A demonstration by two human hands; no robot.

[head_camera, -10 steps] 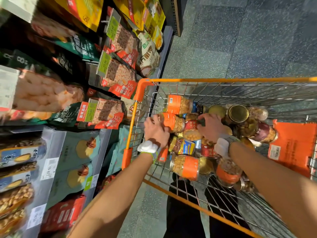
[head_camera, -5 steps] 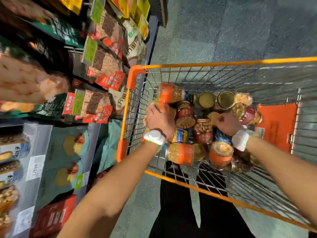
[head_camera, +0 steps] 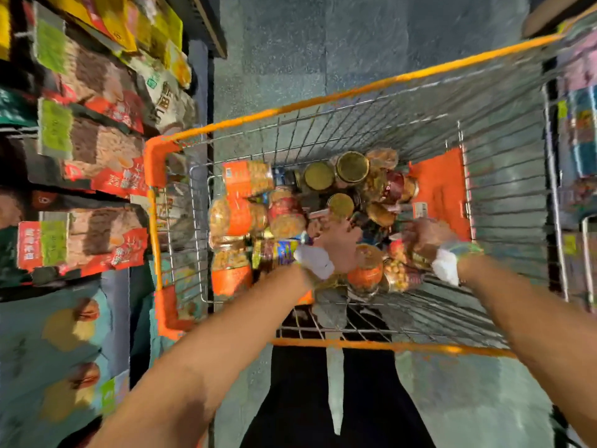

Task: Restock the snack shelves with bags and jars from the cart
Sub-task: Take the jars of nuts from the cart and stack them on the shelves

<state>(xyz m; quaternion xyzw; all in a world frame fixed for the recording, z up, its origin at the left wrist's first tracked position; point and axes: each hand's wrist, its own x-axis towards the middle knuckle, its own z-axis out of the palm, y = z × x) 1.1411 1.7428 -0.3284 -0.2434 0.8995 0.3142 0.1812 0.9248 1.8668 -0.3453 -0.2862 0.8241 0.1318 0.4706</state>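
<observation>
An orange-rimmed wire cart (head_camera: 326, 100) stands in front of me, holding a pile of snack jars. Orange-labelled jars of nuts (head_camera: 237, 216) lie on the pile's left, and gold-lidded jars (head_camera: 352, 168) stand at the back. My left hand (head_camera: 339, 244) reaches down into the middle of the pile, just above an orange-labelled jar (head_camera: 366, 273). Over the jars at the pile's right edge is my right hand (head_camera: 426, 236). The frame is blurred, so what either hand holds is unclear. Both wrists wear white bands.
Snack shelves (head_camera: 97, 140) with hanging bags of nuts line the left side, close to the cart's left rim. Teal boxes (head_camera: 64, 334) sit lower down. An orange flap (head_camera: 442, 189) hangs inside the cart on the right. Another shelf (head_camera: 578, 130) runs along the far right.
My left hand moved from the orange-labelled jar at the cart's left side to the middle of the pile. My right hand shifted right. The view swung, bringing the cart closer.
</observation>
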